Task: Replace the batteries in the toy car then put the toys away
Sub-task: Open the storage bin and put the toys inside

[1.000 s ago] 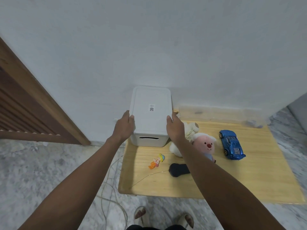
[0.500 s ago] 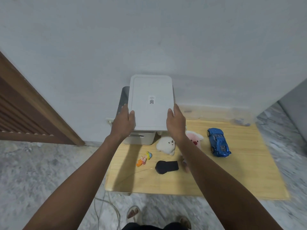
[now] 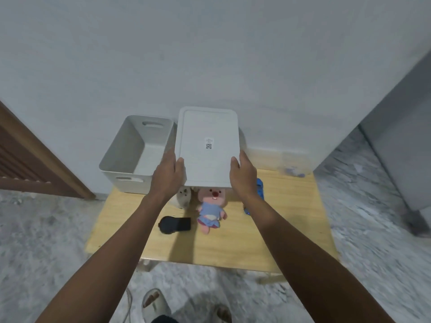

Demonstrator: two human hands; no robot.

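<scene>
Blue toy car (image 3: 259,187): sitting on the tabletop (image 3: 291,229), mostly hidden behind your right hand (image 3: 242,176). Your left hand (image 3: 166,177) and right hand are gripping the white lid (image 3: 207,145) by its sides, fingers closed on it, holding it above the pink plush (image 3: 210,213). Open white bin (image 3: 133,150): standing at the tabletop's far left.

The bin (image 3: 137,150) gapes open and unobstructed — the held lid (image 3: 207,145) overhangs the toys behind.

One bin (image 3: 130,157), one lid (image 3: 207,145) — two plush toys (image 3: 210,210), one car (image 3: 260,190), one remote (image 3: 175,224).
</scene>
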